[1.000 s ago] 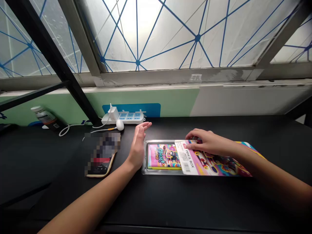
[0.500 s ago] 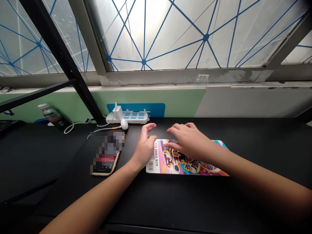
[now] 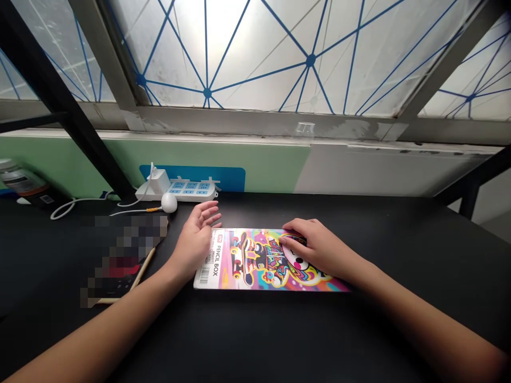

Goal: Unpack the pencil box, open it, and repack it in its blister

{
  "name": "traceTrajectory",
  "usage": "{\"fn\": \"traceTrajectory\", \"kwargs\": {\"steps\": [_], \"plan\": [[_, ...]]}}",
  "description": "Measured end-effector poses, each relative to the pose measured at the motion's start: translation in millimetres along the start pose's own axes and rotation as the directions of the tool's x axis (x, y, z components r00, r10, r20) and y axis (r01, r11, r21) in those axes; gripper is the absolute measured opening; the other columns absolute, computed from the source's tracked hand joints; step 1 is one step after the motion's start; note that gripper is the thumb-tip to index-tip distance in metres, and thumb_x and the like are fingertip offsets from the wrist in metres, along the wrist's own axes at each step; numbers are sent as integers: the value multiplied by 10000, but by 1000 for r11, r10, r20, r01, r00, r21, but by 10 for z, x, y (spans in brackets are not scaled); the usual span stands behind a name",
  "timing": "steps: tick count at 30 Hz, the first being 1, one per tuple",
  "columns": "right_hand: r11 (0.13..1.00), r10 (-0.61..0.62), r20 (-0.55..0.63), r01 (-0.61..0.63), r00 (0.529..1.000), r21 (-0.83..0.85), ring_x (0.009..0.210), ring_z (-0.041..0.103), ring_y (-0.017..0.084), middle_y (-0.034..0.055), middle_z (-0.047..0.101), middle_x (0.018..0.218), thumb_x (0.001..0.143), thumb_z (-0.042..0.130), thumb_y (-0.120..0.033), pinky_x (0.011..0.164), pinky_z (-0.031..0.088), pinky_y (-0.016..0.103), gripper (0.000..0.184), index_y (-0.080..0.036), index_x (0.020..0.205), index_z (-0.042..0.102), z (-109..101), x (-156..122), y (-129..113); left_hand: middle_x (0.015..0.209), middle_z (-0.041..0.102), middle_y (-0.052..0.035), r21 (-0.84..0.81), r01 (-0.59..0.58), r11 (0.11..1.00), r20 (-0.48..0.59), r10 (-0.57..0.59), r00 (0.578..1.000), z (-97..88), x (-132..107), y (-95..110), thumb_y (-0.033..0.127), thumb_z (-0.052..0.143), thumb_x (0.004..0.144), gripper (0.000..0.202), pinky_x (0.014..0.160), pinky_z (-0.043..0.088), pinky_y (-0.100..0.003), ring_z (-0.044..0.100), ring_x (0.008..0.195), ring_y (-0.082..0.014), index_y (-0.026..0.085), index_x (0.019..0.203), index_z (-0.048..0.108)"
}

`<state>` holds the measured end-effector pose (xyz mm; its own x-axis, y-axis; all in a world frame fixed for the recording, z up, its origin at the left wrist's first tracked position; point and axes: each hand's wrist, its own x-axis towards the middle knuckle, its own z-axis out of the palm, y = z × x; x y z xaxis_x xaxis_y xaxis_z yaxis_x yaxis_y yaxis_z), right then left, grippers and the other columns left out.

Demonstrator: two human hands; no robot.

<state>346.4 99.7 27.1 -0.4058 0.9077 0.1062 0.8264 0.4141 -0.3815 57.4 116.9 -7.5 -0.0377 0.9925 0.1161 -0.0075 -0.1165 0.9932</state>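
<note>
A colourful pencil box point(image 3: 255, 260) lies lengthwise across the black desk, its printed label and barcode at the left end. At that end my left hand point(image 3: 194, 242) stands on its side, fingers loosely stretched and the thumb by the box's far left corner. My right hand point(image 3: 319, 244) rests over the right part of the box, covering some of the cartoon picture. Its fingers are spread, with the thumb on the printed face and the index finger near the far edge.
On the left lies a phone point(image 3: 138, 274) in a pale case, partly blurred out. Behind it a white power strip point(image 3: 191, 190) holds a charger and cable point(image 3: 64, 214). A dark bottle point(image 3: 30, 183) leans at far left. A black metal post point(image 3: 80, 114) rises beside the desk.
My view has turned right, so everything sits further left. My right hand has shifted along the box to the right and come down on it. My left hand stays at the label end.
</note>
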Motion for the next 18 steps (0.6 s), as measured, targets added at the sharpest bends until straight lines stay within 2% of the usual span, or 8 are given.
{"fn": "traceTrajectory", "kwargs": {"steps": [3, 6, 9, 11, 15, 17, 18], "plan": [[1000, -19, -26, 19, 999, -2, 892, 646, 251, 75, 718, 996, 995, 528, -504, 837, 478, 420, 317, -215, 996, 658, 4, -11, 4, 1358, 616, -114, 26, -8, 1000, -6, 8, 1000, 0, -11, 17, 104, 500, 779, 472, 1054, 507, -506, 609, 1287, -272, 230, 1231, 557], [998, -55, -83, 52, 995, -42, 876, 638, 244, 70, 693, 962, 987, 579, -462, 807, 491, 402, 264, -208, 982, 649, 11, -24, -6, 1314, 645, -113, 82, -45, 996, 1, 45, 999, -11, -30, 53, 145, 518, 846, 334, 1094, 455, -521, 602, 1280, -280, 211, 1164, 599], [983, -145, -210, 116, 967, -144, 858, 630, 242, 75, 680, 956, 977, 626, -428, 777, 508, 390, 232, -197, 994, 630, 6, -41, -48, 1270, 674, -94, 134, -106, 985, 28, 103, 994, -23, -57, 119, 258, 533, 946, 217, 1104, 428, -496, 600, 1261, -274, 218, 1141, 620], [957, -242, -336, 166, 910, -239, 839, 623, 241, 82, 673, 950, 973, 639, -436, 762, 518, 386, 243, -196, 995, 617, -4, -67, -87, 1242, 685, -80, 155, -148, 977, 55, 141, 988, -34, -81, 185, 346, 536, 989, 220, 1048, 469, -459, 625, 1206, -266, 229, 1157, 616], [893, -421, -532, 232, 735, -385, 838, 647, 233, 77, 677, 932, 955, 680, -409, 785, 542, 380, 209, -217, 984, 603, -21, -163, -176, 1128, 713, -58, 266, -298, 917, 78, 288, 954, -88, -137, 336, 421, 488, 1040, 256, 913, 526, -380, 679, 1030, -231, 229, 1118, 638], [886, -444, -564, 248, 696, -392, 874, 678, 230, 70, 696, 954, 944, 706, -348, 812, 559, 374, 163, -235, 990, 600, -21, -223, -232, 1026, 726, -43, 412, -433, 802, 118, 424, 898, -137, -163, 403, 378, 471, 1054, 256, 860, 531, -351, 685, 950, -214, 227, 1034, 675], [887, -445, -568, 256, 692, -383, 904, 693, 228, 66, 704, 974, 943, 711, -318, 826, 568, 370, 146, -244, 995, 597, -19, -251, -265, 980, 729, -36, 472, -512, 718, 160, 501, 851, -164, -173, 433, 338, 480, 1051, 243, 855, 530, -350, 684, 922, -209, 226, 994, 688]]}}
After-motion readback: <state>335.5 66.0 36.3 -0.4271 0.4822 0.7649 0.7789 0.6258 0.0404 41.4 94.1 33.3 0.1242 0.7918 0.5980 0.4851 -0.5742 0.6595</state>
